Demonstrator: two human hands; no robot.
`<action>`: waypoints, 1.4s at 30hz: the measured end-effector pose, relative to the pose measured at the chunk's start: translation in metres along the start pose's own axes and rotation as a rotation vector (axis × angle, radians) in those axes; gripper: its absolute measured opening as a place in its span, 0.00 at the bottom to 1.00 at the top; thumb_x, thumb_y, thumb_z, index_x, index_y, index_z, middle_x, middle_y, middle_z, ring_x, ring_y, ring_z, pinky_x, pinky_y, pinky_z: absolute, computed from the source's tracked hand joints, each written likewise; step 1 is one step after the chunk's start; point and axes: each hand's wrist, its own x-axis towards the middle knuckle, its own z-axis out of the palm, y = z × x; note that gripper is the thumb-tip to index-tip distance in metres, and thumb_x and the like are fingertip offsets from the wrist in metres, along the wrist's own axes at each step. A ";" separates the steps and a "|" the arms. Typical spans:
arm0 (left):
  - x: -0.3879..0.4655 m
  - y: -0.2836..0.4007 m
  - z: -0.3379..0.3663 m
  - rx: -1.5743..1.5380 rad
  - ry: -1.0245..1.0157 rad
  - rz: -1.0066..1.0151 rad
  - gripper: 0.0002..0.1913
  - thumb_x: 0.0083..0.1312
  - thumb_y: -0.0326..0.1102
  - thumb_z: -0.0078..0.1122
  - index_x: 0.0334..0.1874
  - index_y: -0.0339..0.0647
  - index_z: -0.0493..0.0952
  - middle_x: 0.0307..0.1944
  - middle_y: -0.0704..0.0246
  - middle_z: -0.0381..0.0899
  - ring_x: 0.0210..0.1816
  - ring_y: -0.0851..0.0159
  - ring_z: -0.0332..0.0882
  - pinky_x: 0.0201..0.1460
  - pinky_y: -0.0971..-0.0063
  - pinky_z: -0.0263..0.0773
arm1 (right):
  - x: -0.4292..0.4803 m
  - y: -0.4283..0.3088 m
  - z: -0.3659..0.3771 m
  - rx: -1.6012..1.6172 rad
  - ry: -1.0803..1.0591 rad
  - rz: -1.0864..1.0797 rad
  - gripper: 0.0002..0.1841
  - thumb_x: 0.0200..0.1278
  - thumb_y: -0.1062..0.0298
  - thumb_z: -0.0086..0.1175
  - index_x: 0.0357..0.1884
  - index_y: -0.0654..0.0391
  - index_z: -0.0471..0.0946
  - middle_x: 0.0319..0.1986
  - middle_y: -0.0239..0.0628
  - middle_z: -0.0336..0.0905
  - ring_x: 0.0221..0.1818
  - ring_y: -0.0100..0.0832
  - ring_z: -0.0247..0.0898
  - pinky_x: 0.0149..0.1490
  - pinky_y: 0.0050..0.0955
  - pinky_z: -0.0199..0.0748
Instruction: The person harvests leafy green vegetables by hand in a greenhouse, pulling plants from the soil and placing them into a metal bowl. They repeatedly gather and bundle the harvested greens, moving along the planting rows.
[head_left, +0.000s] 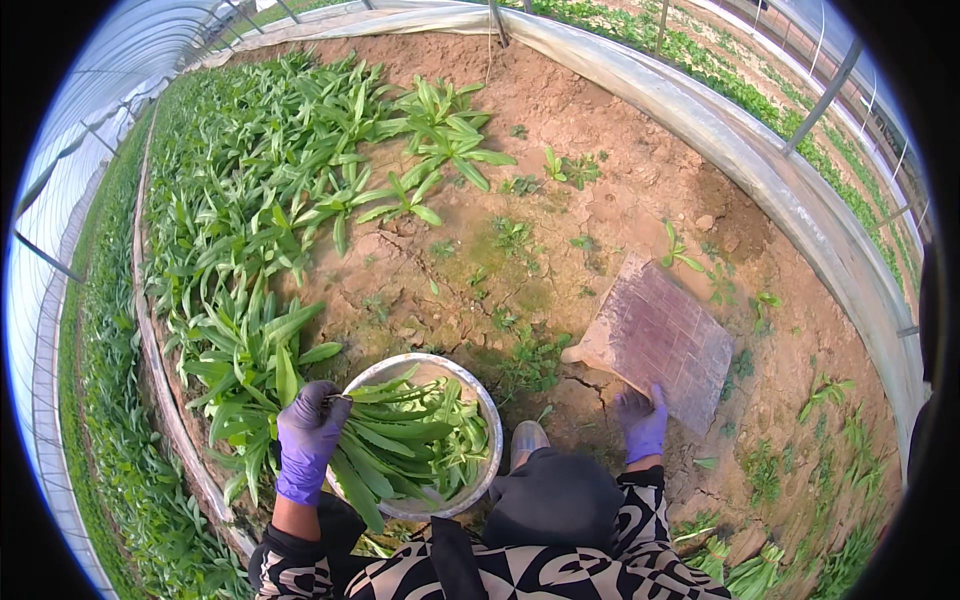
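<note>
My left hand (311, 435), in a purple glove with dirt-darkened fingers, is closed around the stem end of a bunch of long green leaves (397, 439). The leaves fan to the right over a round basin (491, 416) that holds more loose greens (469, 424). On the right, my gloved right hand (641, 420) grips the near edge of a low stool or board (664, 337) with a worn, tile-patterned top. It lies at a slant over the soil, and a stubby wooden part sticks out on its left. Some of my right fingertips are hidden at its edge.
Dense leafy plants (247, 172) grow at the left, right up to the basin. Cracked soil (450, 277) with small weeds spreads ahead. A plastic sheet wall (720, 120) curves along the right. My shoe (529, 439) is beside the basin; bundled greens (754, 574) lie at lower right.
</note>
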 end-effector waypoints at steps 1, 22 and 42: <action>0.007 -0.002 0.004 0.004 -0.013 0.012 0.09 0.57 0.29 0.68 0.38 0.42 0.77 0.26 0.70 0.80 0.26 0.74 0.76 0.33 0.79 0.74 | 0.007 -0.003 0.002 0.005 -0.025 0.056 0.14 0.67 0.57 0.52 0.47 0.55 0.76 0.42 0.37 0.80 0.42 0.37 0.76 0.49 0.40 0.74; 0.065 -0.030 0.046 0.022 -0.378 0.128 0.13 0.57 0.39 0.69 0.41 0.44 0.77 0.29 0.62 0.81 0.30 0.55 0.82 0.31 0.69 0.76 | 0.068 0.156 0.208 -0.163 -0.424 0.223 0.19 0.59 0.70 0.59 0.53 0.56 0.70 0.54 0.41 0.69 0.61 0.41 0.63 0.66 0.46 0.65; 0.291 -0.005 0.199 -0.928 -0.028 -0.118 0.18 0.62 0.35 0.66 0.48 0.30 0.77 0.37 0.66 0.82 0.38 0.70 0.78 0.44 0.77 0.73 | 0.052 0.174 0.186 -1.208 -0.876 0.362 0.20 0.66 0.67 0.56 0.58 0.59 0.70 0.48 0.34 0.76 0.53 0.28 0.72 0.59 0.28 0.69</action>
